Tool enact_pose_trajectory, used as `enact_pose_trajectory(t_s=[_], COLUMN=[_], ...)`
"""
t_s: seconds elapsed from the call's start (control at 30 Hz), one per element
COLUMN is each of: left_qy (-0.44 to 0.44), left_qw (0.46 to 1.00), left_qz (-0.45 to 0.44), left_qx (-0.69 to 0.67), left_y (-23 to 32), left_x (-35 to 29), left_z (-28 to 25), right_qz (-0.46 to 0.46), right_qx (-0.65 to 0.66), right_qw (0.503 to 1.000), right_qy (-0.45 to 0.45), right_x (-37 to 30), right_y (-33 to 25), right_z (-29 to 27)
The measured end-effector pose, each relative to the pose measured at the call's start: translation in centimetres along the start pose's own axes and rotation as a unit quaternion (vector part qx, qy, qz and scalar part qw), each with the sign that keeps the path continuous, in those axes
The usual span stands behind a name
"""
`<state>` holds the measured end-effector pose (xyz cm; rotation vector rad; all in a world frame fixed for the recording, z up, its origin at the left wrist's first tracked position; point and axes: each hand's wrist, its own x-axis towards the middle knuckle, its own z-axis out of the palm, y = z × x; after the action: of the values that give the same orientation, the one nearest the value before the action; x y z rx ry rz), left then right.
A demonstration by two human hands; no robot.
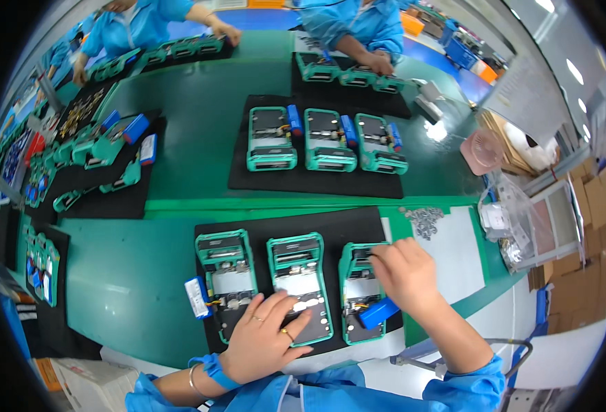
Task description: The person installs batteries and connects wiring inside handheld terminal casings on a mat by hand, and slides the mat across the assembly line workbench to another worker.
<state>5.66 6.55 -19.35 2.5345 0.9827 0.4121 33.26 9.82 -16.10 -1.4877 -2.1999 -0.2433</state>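
Three green-framed handheld device housings with circuit boards inside lie in a row on a black mat (344, 223) in front of me. My left hand (265, 336), fingers spread, rests over the lower part of the middle housing (296, 281) and reaches the edge of the left housing (231, 283). At the upper end of the right housing (358, 285), my right hand (409, 275) has thumb and fingers pinched together; whatever they hold is hidden. A blue battery (378, 313) lies across the right housing's lower part. Another battery (197, 297), blue with a white label, sits beside the left housing.
Small metal parts (424, 221) are piled beside a white sheet (457, 250) on the right. Beyond, a second black mat (316, 181) carries three similar housings with batteries. More housings (97, 150) crowd the left. Two co-workers in blue handle housings across the table. A pink fan (482, 151) stands right.
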Motion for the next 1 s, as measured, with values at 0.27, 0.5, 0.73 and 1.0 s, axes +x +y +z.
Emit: enact_pose_trajectory(t_s=[0.27, 0.5, 0.73, 1.0], left_qy=[0.095, 0.012, 0.201, 0.043], left_qw=[0.992, 1.000, 0.976, 0.990], left_qz=[0.082, 0.021, 0.073, 0.128], left_qx=[-0.015, 0.003, 0.048, 0.044], left_y=[2.8, 1.2, 1.1, 6.1], left_x=[9.3, 16.2, 17.4, 13.8], left_z=[-1.7, 1.1, 0.4, 3.3], right_qz=[0.320, 0.337, 0.240, 0.252], right_qx=[0.116, 0.129, -0.007, -0.009], right_qw=[0.938, 0.931, 0.965, 0.961], right_qy=[0.060, 0.052, 0.103, 0.110], right_x=[-8.8, -7.0, -8.0, -7.8], right_y=[11.3, 11.8, 10.8, 10.1], right_z=[1.5, 3.7, 3.5, 3.4])
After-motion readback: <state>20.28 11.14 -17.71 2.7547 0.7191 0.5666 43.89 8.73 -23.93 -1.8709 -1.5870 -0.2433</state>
